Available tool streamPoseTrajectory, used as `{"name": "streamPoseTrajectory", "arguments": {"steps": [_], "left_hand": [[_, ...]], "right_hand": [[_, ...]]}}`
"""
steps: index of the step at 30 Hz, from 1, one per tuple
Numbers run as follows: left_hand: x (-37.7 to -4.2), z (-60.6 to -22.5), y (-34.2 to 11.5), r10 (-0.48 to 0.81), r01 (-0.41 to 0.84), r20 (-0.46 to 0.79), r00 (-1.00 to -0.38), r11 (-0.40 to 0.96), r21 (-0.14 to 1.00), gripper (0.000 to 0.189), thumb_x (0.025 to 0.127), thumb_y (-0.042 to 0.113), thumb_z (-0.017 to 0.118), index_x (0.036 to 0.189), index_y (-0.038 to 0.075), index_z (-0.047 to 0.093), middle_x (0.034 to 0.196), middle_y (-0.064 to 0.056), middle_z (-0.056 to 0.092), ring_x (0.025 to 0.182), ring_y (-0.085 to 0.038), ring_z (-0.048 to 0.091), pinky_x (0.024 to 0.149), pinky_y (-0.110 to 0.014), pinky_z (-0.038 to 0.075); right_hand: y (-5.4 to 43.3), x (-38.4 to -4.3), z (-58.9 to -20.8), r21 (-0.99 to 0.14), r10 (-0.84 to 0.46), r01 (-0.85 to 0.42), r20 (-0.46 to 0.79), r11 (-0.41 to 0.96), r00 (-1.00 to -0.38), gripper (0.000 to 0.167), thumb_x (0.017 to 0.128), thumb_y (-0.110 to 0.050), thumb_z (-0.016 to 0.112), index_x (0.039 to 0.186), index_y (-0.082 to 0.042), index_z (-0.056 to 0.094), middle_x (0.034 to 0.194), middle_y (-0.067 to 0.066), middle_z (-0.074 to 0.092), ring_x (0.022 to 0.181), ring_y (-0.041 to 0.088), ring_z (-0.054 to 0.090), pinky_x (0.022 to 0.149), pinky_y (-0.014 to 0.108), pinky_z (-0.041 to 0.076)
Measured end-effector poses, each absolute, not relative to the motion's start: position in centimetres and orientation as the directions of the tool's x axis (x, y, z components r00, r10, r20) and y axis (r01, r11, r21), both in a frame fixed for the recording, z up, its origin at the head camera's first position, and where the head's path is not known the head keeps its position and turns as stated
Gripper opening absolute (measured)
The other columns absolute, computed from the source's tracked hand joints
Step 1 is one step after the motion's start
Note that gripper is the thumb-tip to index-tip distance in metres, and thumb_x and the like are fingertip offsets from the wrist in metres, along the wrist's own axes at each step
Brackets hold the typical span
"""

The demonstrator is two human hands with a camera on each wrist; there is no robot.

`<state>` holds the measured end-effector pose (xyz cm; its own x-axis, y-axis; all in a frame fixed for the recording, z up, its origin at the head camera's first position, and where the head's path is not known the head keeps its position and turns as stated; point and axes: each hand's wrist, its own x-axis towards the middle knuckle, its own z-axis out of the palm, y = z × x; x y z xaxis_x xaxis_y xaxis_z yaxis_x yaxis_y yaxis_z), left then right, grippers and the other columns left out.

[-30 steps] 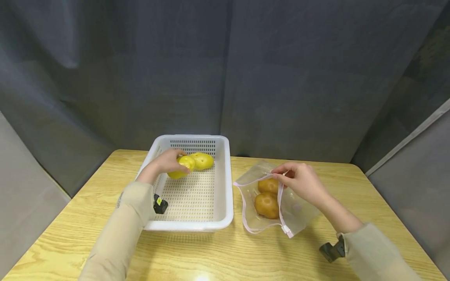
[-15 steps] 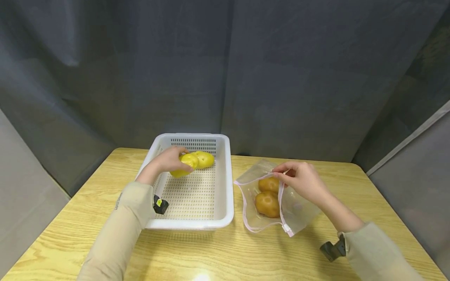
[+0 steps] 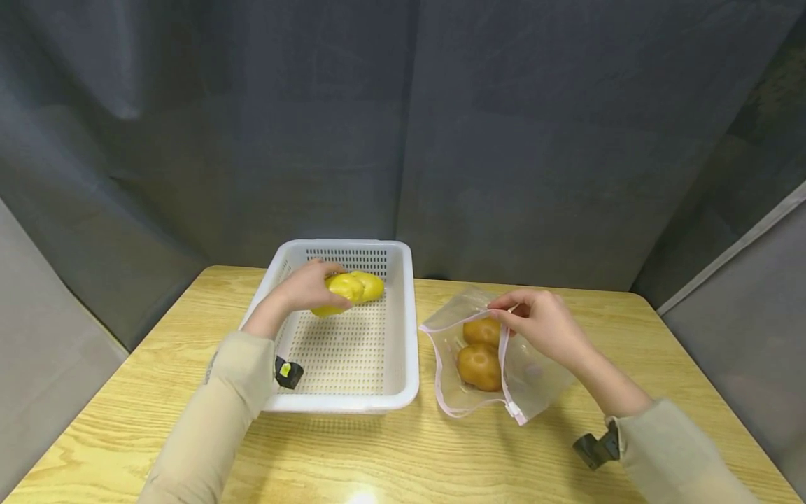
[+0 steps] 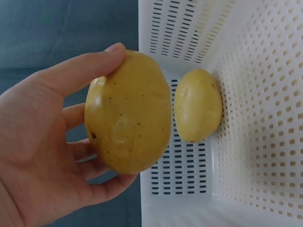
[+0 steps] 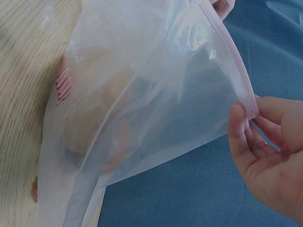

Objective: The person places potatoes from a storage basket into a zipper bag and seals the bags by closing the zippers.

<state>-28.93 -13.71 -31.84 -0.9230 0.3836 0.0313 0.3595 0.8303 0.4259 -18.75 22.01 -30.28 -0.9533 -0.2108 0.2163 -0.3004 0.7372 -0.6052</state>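
In the left wrist view, my left hand [image 4: 52,118] grips a yellow potato [image 4: 130,113], thumb on one side and fingers curled round the other. The head view has this hand [image 3: 305,287] over the back left of a white perforated basket [image 3: 412,336]. Another yellow potato [image 4: 198,105] lies in the basket, close beside the held one. My right hand [image 3: 544,325] pinches the edge of a clear zip bag [image 3: 535,381] with a pink zipper, holding its mouth apart. Two brown potatoes [image 3: 478,367] sit inside the bag; in the right wrist view the plastic [image 5: 156,118] blurs them.
The basket and bag stand side by side on a wooden table [image 3: 352,455]. A dark curtain [image 3: 516,140] hangs behind the table's back edge, and grey panels [image 3: 755,315] flank it. The zip slider [image 3: 513,409] is at the bag's front corner.
My left hand has moved slightly to the right and up with the potato, which now overlaps the other one in the head view. My right hand and the bag stay put.
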Motion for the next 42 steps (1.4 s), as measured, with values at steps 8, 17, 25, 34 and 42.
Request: {"name": "streamPoseTrajectory", "arguments": {"steps": [8, 17, 25, 34, 42], "left_hand": [[-27.9, -31.2, -12.5, 0.397, 0.388, 0.071, -0.915, 0.818, 0.425, 0.065, 0.067, 0.040, 0.074, 0.124, 0.013, 0.055, 0.118, -0.009, 0.052, 0.096, -0.023, 0.049, 0.077, -0.037, 0.043], [-27.2, -30.3, -11.4, 0.408, 0.405, 0.092, -0.908, 0.803, 0.437, 0.064, 0.067, 0.041, 0.074, 0.122, 0.015, 0.055, 0.117, -0.007, 0.050, 0.094, -0.021, 0.049, 0.074, -0.035, 0.043], [-26.4, -29.3, -10.5, 0.443, 0.452, 0.129, -0.887, 0.782, 0.429, 0.061, 0.067, 0.040, 0.075, 0.120, 0.018, 0.056, 0.110, -0.003, 0.050, 0.090, -0.018, 0.048, 0.071, -0.033, 0.043], [-25.2, -28.0, -9.8, 0.464, 0.482, 0.150, -0.873, 0.772, 0.414, 0.064, 0.066, 0.039, 0.076, 0.123, 0.019, 0.055, 0.110, -0.002, 0.050, 0.092, -0.018, 0.048, 0.073, -0.034, 0.044], [-24.1, -27.5, -8.9, 0.498, 0.523, 0.173, -0.850, 0.758, 0.390, 0.061, 0.066, 0.039, 0.075, 0.121, 0.019, 0.056, 0.112, -0.002, 0.050, 0.093, -0.018, 0.047, 0.075, -0.034, 0.043]], "right_hand": [[22.1, -18.7, -30.3, -0.603, -0.211, -0.302, 0.218, 0.738, -0.953, 0.018, 0.084, -0.025, 0.064, 0.094, -0.012, 0.070, 0.080, 0.001, 0.067, 0.059, 0.010, 0.058, 0.052, 0.023, 0.045], [22.2, -18.8, -30.2, -0.605, -0.210, -0.306, 0.227, 0.735, -0.951, 0.018, 0.084, -0.024, 0.065, 0.094, -0.010, 0.070, 0.080, 0.002, 0.068, 0.059, 0.010, 0.059, 0.052, 0.023, 0.045], [22.2, -18.7, -30.3, -0.612, -0.210, -0.295, 0.208, 0.734, -0.955, 0.019, 0.084, -0.026, 0.064, 0.094, -0.011, 0.070, 0.081, 0.002, 0.068, 0.060, 0.011, 0.059, 0.054, 0.024, 0.046], [22.1, -18.8, -30.2, -0.597, -0.210, -0.295, 0.210, 0.746, -0.955, 0.018, 0.084, -0.025, 0.064, 0.094, -0.011, 0.070, 0.080, 0.001, 0.068, 0.061, 0.016, 0.060, 0.054, 0.024, 0.045], [22.0, -19.0, -30.3, -0.596, -0.214, -0.303, 0.216, 0.744, -0.952, 0.018, 0.084, -0.025, 0.064, 0.094, -0.011, 0.070, 0.080, 0.001, 0.068, 0.060, 0.012, 0.060, 0.054, 0.024, 0.045]]}}
